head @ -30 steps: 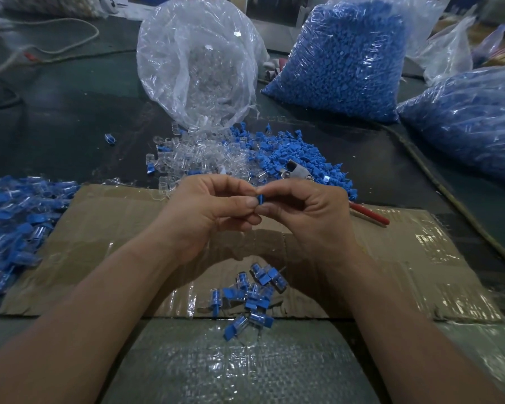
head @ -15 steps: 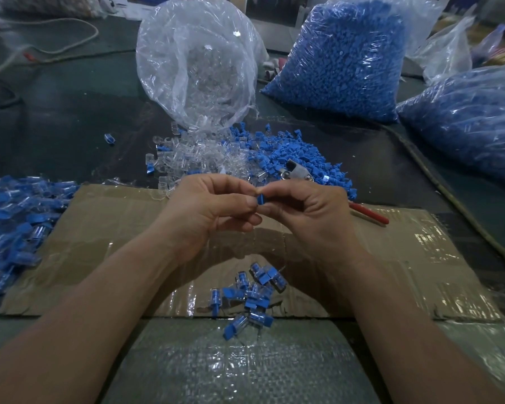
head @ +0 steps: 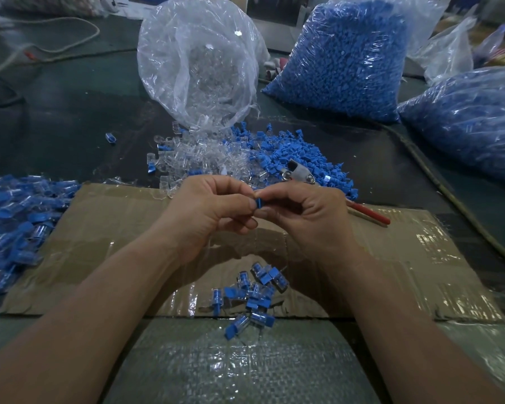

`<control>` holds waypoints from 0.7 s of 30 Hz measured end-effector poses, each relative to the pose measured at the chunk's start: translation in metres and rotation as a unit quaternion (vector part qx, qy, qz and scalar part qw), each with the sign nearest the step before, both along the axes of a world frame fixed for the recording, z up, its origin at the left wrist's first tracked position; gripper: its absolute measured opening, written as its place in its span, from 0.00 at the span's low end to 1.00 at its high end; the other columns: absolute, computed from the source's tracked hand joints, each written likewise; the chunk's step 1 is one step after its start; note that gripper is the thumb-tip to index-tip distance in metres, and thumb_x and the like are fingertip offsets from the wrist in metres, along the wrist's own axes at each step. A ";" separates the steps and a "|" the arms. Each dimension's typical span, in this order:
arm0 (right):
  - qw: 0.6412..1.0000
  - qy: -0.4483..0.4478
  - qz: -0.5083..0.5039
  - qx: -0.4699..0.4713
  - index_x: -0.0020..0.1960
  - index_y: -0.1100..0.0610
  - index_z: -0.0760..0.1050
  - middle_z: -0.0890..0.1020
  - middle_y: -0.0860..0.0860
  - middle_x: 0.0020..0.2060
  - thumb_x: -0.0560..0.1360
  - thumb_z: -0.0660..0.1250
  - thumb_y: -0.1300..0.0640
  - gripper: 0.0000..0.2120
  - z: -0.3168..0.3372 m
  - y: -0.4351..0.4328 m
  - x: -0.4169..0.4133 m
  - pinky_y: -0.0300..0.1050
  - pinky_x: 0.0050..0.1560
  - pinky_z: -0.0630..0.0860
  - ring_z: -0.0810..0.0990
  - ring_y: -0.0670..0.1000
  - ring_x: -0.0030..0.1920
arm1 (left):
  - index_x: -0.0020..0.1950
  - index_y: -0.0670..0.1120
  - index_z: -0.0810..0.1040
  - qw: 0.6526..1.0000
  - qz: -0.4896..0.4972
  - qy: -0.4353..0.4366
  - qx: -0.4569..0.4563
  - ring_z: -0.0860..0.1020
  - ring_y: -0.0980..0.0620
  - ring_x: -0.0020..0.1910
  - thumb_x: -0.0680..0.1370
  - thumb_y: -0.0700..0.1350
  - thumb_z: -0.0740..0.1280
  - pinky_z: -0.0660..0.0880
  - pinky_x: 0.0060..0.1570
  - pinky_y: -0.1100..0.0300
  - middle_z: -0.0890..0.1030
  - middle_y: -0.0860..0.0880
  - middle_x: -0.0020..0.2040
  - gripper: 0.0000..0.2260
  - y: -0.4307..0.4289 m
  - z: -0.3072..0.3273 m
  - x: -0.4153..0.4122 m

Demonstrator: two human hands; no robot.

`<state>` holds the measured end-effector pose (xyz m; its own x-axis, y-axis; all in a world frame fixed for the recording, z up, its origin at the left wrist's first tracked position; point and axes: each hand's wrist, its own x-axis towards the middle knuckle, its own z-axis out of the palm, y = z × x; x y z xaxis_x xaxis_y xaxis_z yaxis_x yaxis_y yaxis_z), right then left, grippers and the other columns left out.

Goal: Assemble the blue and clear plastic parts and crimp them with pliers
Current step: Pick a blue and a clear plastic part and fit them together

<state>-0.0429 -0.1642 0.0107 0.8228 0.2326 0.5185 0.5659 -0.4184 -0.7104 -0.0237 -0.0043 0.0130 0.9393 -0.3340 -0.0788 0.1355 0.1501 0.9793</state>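
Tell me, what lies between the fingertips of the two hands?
A small blue part, pinched by the left hand and the right hand; the head view shows it.

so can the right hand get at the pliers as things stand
Probably yes: the pliers lie just beyond the right hand, red handle uncovered. That hand is pinching the blue part, though, so it must let go first.
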 end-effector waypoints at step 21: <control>0.864 0.273 -0.291 -0.306 0.67 0.53 0.66 0.69 0.52 0.61 0.58 0.71 0.33 0.43 0.008 -0.057 0.017 0.49 0.58 0.67 0.67 0.53 0.61 | 0.36 0.39 0.76 0.999 0.036 0.011 -0.036 0.78 0.53 0.26 0.60 0.37 0.69 0.76 0.26 0.65 0.78 0.46 0.27 0.07 0.000 0.000 0.001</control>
<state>-0.0260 -0.2208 0.0186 0.9761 -0.2094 -0.0587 -0.2166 -0.9115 -0.3496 -0.0228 -0.0048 0.0129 0.9594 -0.2710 -0.0782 0.1435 0.2304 0.9624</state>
